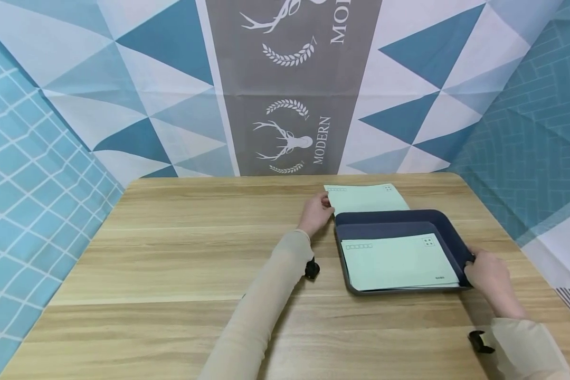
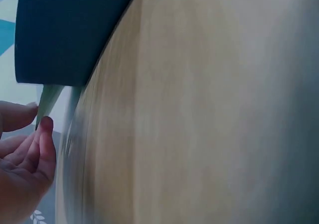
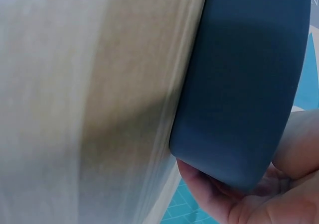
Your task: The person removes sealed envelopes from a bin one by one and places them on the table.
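Left hand (image 1: 315,214) pinches the left edge of a thin, pale green, rectangular paper envelope (image 1: 367,198), likely to control it without creasing; right hand (image 1: 490,274) grips the right side of a smooth, round-cornered, dark navy tray (image 1: 382,228), probably steadying it. Pinched envelope sits just behind the tray's far wall; matching pale green paper envelopes (image 1: 399,264) overlap inside, light wood-grain tabletop (image 1: 171,237) underneath.

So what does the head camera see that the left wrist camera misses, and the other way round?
Only head: the right hand gripping the dark tray, and the envelopes inside.

Only left wrist: a close look at the inner side of the left hand, its fingers pinching another envelope seen nearly edge-on.

Both: the left hand, the tray, the pinched envelope and the wooden tabletop.
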{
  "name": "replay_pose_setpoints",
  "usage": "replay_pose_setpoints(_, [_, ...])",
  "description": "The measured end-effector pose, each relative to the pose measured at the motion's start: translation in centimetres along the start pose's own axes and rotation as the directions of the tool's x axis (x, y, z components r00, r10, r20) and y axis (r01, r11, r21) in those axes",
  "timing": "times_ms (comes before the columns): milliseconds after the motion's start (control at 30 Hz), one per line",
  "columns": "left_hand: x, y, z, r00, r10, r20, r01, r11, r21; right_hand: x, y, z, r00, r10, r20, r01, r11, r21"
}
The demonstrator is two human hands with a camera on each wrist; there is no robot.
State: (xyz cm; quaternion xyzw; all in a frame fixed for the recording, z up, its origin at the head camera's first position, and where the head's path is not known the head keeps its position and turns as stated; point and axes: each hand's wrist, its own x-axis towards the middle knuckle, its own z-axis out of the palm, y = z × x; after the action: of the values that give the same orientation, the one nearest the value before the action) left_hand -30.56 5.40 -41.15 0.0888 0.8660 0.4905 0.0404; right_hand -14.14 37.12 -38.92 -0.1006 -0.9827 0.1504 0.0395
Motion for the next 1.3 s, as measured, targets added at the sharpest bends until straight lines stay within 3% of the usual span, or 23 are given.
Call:
replay_pose_setpoints(167, [-0.3, 0.3, 0.4, 0.998, 0.01, 0.054, -0.014, 0.997, 0.078, -0.1, -0.2, 0.0, 1.0, 0.003, -0.002, -0.003, 1.0, 0.003])
replay_pose_setpoints(300, [-0.5, 0.2, 0.7, 0.996, 0.007, 0.094, -0.015, 0.996, 0.085, -0.1, -0.2, 0.0, 1.0, 0.004, 0.006, -0.004, 1.0, -0.001])
replay_pose_setpoints(900, [-1.1, 0.9, 0.9, 0.993, -0.053, 0.103, 0.047, 0.997, 0.058, -0.1, -0.7, -0.1, 1.0, 0.012, 0.018, -0.012, 1.0, -0.014])
replay_pose_setpoints(1067, [-1.5, 1.0, 0.7, 0.993, -0.044, 0.112, 0.034, 0.996, 0.083, -0.1, -0.8, -0.1, 1.0, 0.01, 0.022, -0.009, 1.0, -0.022])
replay_pose_setpoints(1200, [-2.4, 1.9, 0.4, 0.999, -0.026, 0.047, 0.019, 0.99, 0.14, -0.1, -0.8, -0.2, 1.0, -0.005, 0.016, 0.006, 0.999, -0.035])
replay_pose_setpoints(1300, [-3.5, 3.2, 0.4, 0.999, 0.036, -0.041, -0.027, 0.977, 0.21, -0.1, -0.7, -0.4, 1.0, -0.019, 0.013, 0.02, 0.999, -0.043])
